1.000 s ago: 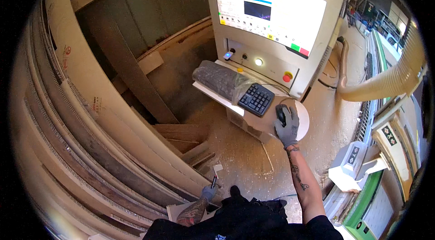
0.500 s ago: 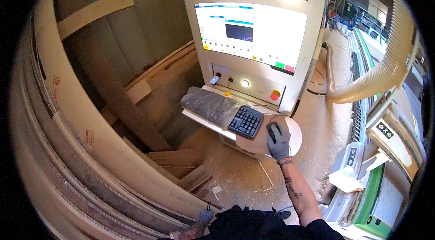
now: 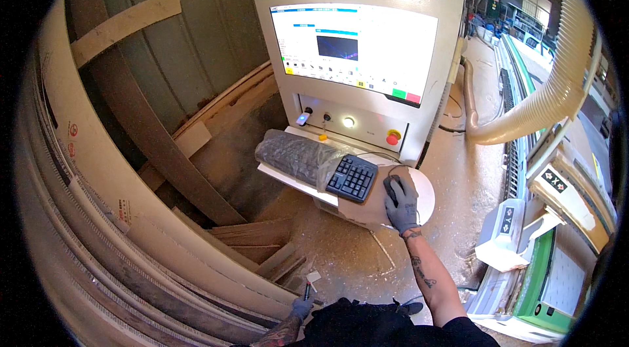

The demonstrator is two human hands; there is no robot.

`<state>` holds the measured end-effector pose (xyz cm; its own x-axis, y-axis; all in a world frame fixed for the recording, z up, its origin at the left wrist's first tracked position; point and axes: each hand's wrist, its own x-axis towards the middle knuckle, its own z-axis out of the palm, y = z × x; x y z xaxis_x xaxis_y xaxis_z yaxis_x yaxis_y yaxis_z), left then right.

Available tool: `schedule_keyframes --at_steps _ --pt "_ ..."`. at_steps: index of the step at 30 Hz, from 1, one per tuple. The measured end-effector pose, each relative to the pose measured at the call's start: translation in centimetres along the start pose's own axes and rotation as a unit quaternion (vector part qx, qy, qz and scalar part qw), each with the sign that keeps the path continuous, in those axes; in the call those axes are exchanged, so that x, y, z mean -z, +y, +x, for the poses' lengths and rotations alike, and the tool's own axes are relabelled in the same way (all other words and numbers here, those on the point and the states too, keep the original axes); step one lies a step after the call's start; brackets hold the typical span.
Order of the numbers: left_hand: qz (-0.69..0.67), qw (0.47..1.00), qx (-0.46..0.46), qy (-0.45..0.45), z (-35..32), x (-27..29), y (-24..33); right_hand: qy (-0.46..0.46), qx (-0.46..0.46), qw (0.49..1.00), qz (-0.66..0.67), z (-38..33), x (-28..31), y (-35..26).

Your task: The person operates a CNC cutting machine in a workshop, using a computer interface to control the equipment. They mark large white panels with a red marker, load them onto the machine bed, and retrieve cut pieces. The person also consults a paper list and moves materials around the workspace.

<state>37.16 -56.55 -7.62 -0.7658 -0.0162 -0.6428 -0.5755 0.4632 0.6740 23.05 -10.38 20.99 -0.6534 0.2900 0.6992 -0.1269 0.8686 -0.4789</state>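
My right hand, in a grey glove, is wrapped over a black computer mouse. The mouse rests on a piece of brown board at the round end of a white shelf. Left of it lies a black keyboard, its left part covered by clear, dusty plastic film. Low in the view, close to my body, my left hand, also gloved, grips a slim dark pen-like object that points upward. Its fingers are partly hidden.
Above the shelf stands a white control cabinet with a lit screen and a red emergency stop button. Large boards lean along the left. A ribbed hose and a green-white machine occupy the right.
The view has shifted slightly, so the cabinet sits a little further left. My right hand stays on the mouse. The pen-like object in my left hand shows a bit more and stands higher.
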Motion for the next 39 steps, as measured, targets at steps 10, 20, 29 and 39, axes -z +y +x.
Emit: schedule_keyframes --at_steps 10,20,29,39 --pt "0.090 0.995 0.047 0.003 -1.7 0.3 0.1 -0.003 0.002 1.000 0.002 -0.5 0.6 0.3" --pt "0.191 0.978 -0.079 -0.023 -0.5 1.0 -3.6 -0.022 -0.002 0.999 0.029 -0.8 0.3 -0.4" --pt "0.140 0.987 -0.079 0.006 -0.3 0.3 -1.9 -0.020 0.011 1.000 0.004 -0.6 0.0 -0.5" --pt "0.124 0.992 -0.009 -0.024 -4.4 0.6 4.0 -0.040 0.016 0.999 0.022 -0.9 0.2 0.4"
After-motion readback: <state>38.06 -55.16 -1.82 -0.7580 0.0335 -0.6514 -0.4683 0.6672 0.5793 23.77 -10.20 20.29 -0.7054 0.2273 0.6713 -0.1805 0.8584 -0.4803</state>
